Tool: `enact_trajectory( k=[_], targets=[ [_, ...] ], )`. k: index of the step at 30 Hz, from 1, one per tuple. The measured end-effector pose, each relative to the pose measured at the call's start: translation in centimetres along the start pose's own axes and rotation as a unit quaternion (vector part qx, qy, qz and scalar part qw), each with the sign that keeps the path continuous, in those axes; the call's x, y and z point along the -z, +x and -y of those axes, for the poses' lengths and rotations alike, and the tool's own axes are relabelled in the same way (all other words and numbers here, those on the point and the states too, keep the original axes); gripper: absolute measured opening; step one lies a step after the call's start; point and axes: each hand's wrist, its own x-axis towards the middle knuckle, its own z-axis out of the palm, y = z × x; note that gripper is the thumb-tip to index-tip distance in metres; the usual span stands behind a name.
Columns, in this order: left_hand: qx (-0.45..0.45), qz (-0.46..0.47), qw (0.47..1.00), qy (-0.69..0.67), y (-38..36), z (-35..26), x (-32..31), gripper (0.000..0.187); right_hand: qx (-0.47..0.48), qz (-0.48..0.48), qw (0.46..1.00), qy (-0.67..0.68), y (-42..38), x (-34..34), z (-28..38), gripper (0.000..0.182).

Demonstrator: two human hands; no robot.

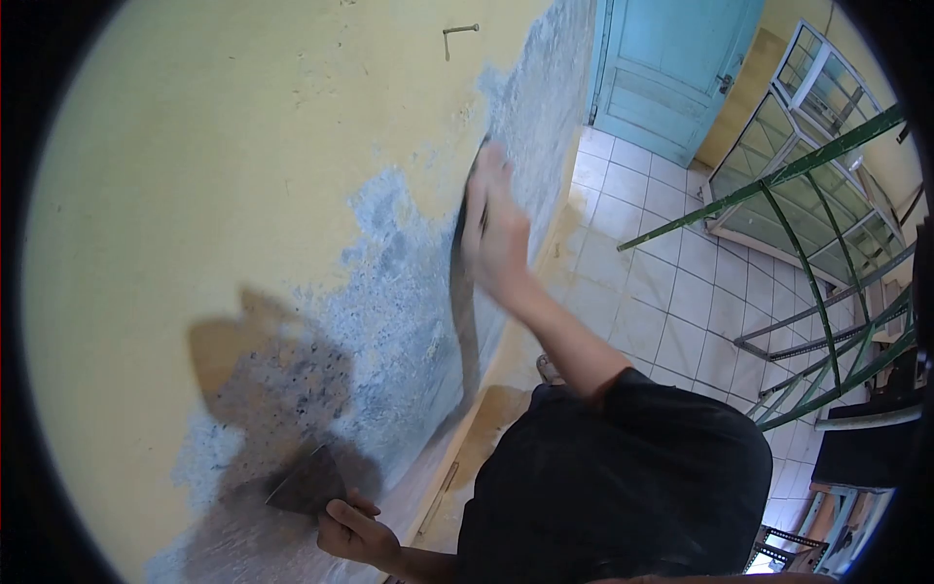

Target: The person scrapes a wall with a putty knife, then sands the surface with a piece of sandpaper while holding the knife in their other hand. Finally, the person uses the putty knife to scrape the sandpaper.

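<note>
In my left hand point(358, 533), low in the view, is a putty knife point(307, 481) with a broad dark blade. My thumb and fingers close round its grip, and the blade is close to the wall. My right hand point(498, 226) reaches up along the wall point(243, 146), blurred by motion, fingers stretched out against the surface with no tool showing in them. Around both hands lies a rough grey-blue patch point(389, 282) where the yellow paint is gone. Shadows of my head and arms fall across it.
A bent nail point(461, 30) sticks out of the wall above. To the right, a green metal frame point(769, 185) spans the tiled floor point(637, 282), in front of a glass cabinet point(793, 146). A light blue door point(671, 73) stands at the back.
</note>
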Motion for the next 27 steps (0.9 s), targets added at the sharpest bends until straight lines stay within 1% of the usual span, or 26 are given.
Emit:
enact_trajectory(
  k=[2,3,4,6,7,9,10,12,15,16,18,19,20,21,22,24,26,27],
  targets=[
    [0.017,-0.005,1.0,-0.023,0.0,-0.2,-0.2,0.055,-0.079,0.013,0.997,-0.01,2.6,-0.2,-2.3,0.043],
    [0.019,-0.007,0.999,-0.024,-0.1,-0.2,-0.1,0.055,-0.105,-0.014,0.994,0.004,2.4,-0.2,-0.7,0.042],
    [0.011,-0.009,1.0,-0.02,-0.1,-0.2,-0.2,0.055,-0.101,-0.014,0.995,0.004,0.7,-0.2,0.9,0.042],
    [0.001,-0.01,1.0,-0.018,0.0,-0.2,-0.5,0.055,-0.028,-0.009,0.999,0.025,-2.9,0.1,3.3,0.041],
    [0.001,-0.013,1.0,-0.018,0.0,-0.2,-0.5,0.055,-0.03,-0.01,0.999,0.024,-3.2,0.1,3.1,0.041],
    [-0.001,-0.013,1.0,-0.017,0.0,-0.1,-0.5,0.056,0.0,0.014,1.0,0.022,-3.8,0.6,2.6,0.042],
    [0.015,-0.015,1.0,-0.017,-0.1,0.0,-0.5,0.056,-0.007,0.016,1.0,0.019,-2.7,0.7,1.8,0.042],
    [0.028,-0.019,0.999,-0.022,-0.1,-0.2,-0.5,0.056,-0.075,-0.009,0.997,0.016,1.9,0.4,-0.5,0.042],
    [0.011,-0.023,1.0,-0.01,-0.1,-0.4,-0.5,0.056,-0.079,0.002,0.997,0.015,1.5,0.5,0.4,0.042],
    [-0.002,-0.022,1.0,-0.011,-0.1,0.0,-0.6,0.056,-0.028,0.004,0.999,0.036,-2.8,0.5,3.1,0.041],
    [-0.016,-0.013,1.0,-0.002,0.0,0.0,-0.5,0.056,-0.017,0.033,0.998,0.042,-4.7,0.9,4.1,0.041],
    [0.004,-0.014,1.0,-0.008,0.0,-0.3,-0.6,0.056,-0.022,0.034,0.998,0.042,-3.8,0.8,3.5,0.041],
    [0.025,-0.014,1.0,-0.012,-0.1,-0.6,-0.4,0.055,-0.024,0.01,0.999,0.031,-2.0,0.5,2.2,0.041],
    [0.026,-0.012,1.0,-0.011,-0.2,-0.5,-0.3,0.055,-0.022,-0.015,0.999,0.02,-0.3,0.3,1.1,0.041],
    [0.013,-0.015,1.0,-0.011,-0.1,-0.4,-0.4,0.055,-0.019,-0.016,0.999,0.02,1.2,0.3,0.1,0.041],
    [0.003,-0.02,1.0,-0.009,-0.2,-0.3,-0.4,0.055,-0.05,-0.011,0.999,-0.006,2.9,0.4,-0.9,0.042],
    [-0.008,-0.019,1.0,0.003,0.0,-0.4,-0.5,0.056,-0.057,-0.012,0.998,0.021,0.2,0.5,1.3,0.043],
    [-0.01,-0.021,1.0,0.001,0.1,-0.4,-0.6,0.056,-0.026,0.009,0.999,0.023,-2.2,0.6,2.4,0.043]
  ],
)
